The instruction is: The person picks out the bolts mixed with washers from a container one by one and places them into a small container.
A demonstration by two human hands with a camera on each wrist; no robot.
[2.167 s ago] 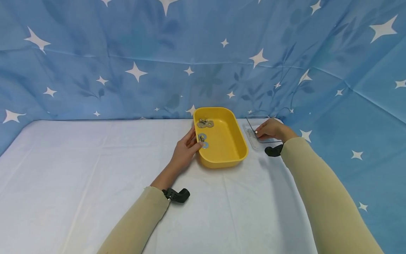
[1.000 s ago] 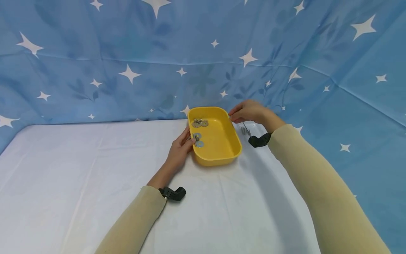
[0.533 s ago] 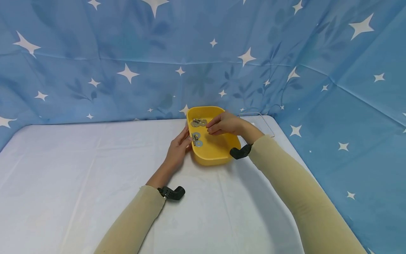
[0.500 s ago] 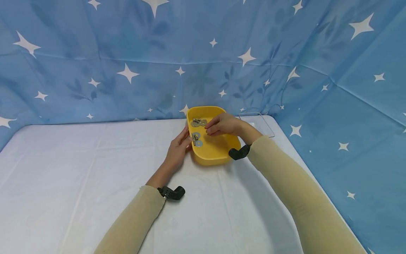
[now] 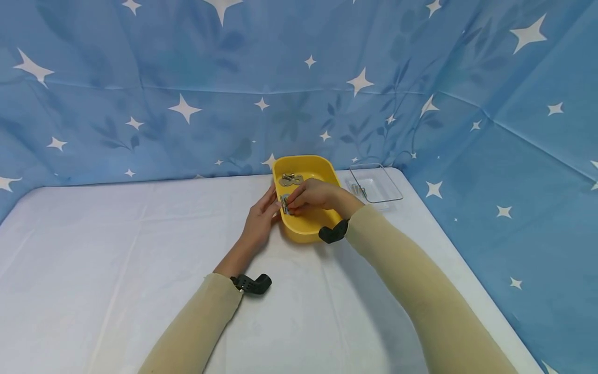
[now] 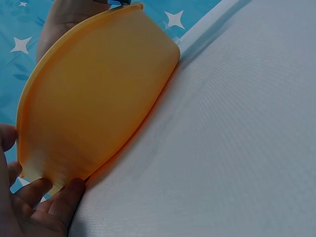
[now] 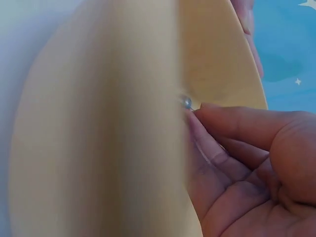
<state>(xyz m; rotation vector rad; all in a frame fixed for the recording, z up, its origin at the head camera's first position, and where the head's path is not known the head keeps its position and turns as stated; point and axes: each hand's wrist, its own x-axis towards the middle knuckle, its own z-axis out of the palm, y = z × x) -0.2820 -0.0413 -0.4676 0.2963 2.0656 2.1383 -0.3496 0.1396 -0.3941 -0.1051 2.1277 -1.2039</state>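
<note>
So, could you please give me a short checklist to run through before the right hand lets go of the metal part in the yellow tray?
1. Left hand steadies the yellow tray: ok, its fingers lie against the tray's left wall.
2. Right hand is inside the tray: ok, its fingertips reach down to the metal pieces by the left wall.
3. The part in the right hand's fingers is fully set down: cannot tell, only a small shiny bit shows.
4. Tray stands flat on the white table: ok.
5. Washers at the tray's far end lie apart from the fingers: ok.
6. Clear tray is within sight to the right: ok.
</note>
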